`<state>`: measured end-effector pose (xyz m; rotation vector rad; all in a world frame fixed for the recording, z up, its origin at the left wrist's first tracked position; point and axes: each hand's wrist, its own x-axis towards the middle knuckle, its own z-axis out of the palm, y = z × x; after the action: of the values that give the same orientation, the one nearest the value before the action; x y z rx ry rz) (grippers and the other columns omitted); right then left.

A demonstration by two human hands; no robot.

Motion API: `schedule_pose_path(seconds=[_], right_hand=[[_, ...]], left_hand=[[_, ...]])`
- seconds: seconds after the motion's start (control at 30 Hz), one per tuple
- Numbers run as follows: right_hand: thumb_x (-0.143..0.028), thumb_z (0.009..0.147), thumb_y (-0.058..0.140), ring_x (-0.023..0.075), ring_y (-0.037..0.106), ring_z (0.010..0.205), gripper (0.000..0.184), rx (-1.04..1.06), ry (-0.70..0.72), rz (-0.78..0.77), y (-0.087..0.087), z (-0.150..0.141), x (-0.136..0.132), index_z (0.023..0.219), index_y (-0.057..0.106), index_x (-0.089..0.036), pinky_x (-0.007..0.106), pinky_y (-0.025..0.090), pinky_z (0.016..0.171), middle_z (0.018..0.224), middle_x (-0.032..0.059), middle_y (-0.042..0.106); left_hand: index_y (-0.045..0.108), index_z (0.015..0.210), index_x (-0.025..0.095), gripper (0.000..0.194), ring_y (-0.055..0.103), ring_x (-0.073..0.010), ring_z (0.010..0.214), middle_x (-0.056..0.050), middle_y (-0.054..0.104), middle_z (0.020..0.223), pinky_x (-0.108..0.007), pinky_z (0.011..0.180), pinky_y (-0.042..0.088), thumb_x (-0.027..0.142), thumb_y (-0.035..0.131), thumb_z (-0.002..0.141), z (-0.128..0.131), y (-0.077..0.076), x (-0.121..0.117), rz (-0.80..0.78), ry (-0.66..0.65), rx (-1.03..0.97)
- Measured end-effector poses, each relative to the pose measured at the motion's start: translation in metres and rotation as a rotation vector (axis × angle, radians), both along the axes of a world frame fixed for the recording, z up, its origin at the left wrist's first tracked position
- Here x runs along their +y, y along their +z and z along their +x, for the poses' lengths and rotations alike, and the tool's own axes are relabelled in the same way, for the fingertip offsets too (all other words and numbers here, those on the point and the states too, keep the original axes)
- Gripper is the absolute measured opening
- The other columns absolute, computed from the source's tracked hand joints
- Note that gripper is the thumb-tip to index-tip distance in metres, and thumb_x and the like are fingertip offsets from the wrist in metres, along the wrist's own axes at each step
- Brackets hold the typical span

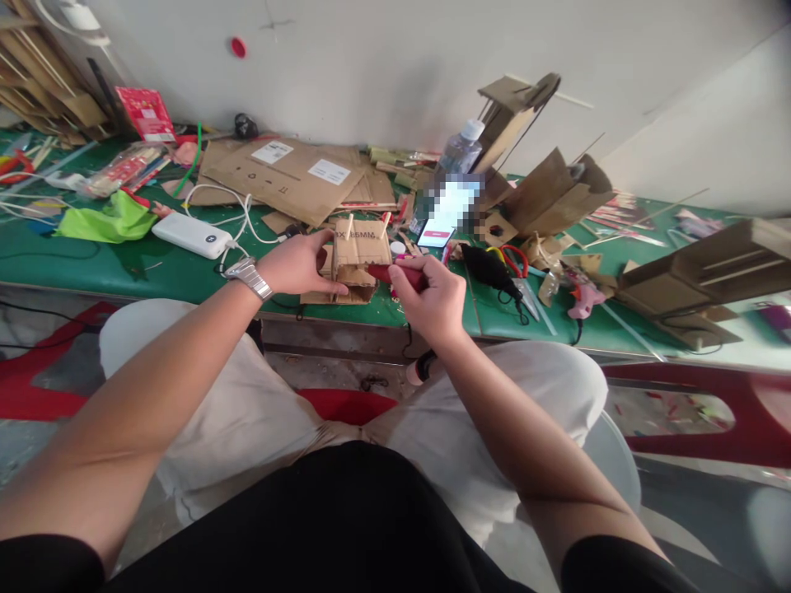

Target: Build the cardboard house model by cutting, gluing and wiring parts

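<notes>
A small box built from brown cardboard (363, 252), with printed lettering and two short wooden sticks poking up from its top, sits at the front edge of the green table. My left hand (297, 262) grips its left side, thumb near the lower front. In my right hand (436, 298) is a dark red tool handle (413, 278), held level and pointing left. Its front end meets the right side of the box, so the tip is hidden and the exact kind of tool cannot be made out.
A lit phone (446, 216) leans against a plastic bottle (461, 151) behind the box. Flat cardboard (284, 177) and a white power bank (193, 236) lie left. Scissors (514, 260), a pink glue gun (586, 300) and taller cardboard structures (710, 268) stand or lie right.
</notes>
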<state>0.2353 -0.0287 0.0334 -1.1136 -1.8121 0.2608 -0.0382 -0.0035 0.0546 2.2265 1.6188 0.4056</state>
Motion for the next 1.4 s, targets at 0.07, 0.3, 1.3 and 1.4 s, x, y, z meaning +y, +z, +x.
schedule_pose_path(seconds=[0.07,0.3,1.3,1.4], right_hand=[[-0.055,0.101,0.070,0.0216,0.075,0.074,0.036,0.071,-0.025,-0.070,-0.002,0.001,0.005,0.095,0.078,-0.020,0.033,0.058,0.071,0.087,0.0074,0.082],[-0.052,0.098,0.071,0.0186,0.068,0.069,0.033,0.206,-0.020,-0.162,-0.006,0.000,0.009,0.092,0.077,-0.020,0.031,0.055,0.067,0.079,0.0037,0.078],[-0.049,0.102,0.073,0.0264,0.081,0.100,0.030,0.125,0.060,0.004,-0.012,0.010,-0.005,0.116,0.079,-0.024,0.042,0.065,0.092,0.113,0.0104,0.085],[-0.049,0.101,0.075,0.0253,0.081,0.097,0.030,0.088,0.053,-0.003,-0.014,0.008,-0.006,0.116,0.079,-0.024,0.041,0.065,0.091,0.111,0.0094,0.086]], left_hand=[[0.063,0.135,0.022,0.087,0.073,-0.0293,0.077,-0.004,0.074,0.082,-0.036,0.070,0.048,0.071,0.093,0.069,0.000,0.000,0.001,-0.001,-0.004,-0.007],[0.064,0.133,0.023,0.084,0.071,-0.0293,0.076,-0.002,0.071,0.077,-0.037,0.071,0.048,0.068,0.094,0.069,-0.001,-0.001,0.001,-0.019,-0.011,-0.042],[0.061,0.136,0.022,0.085,0.073,-0.0301,0.080,-0.004,0.074,0.081,-0.035,0.068,0.045,0.071,0.089,0.073,-0.001,-0.002,0.000,0.004,-0.021,-0.002],[0.059,0.140,0.020,0.090,0.075,-0.0329,0.085,-0.006,0.075,0.084,-0.037,0.070,0.047,0.073,0.089,0.073,0.001,-0.003,-0.002,0.003,-0.020,-0.008]])
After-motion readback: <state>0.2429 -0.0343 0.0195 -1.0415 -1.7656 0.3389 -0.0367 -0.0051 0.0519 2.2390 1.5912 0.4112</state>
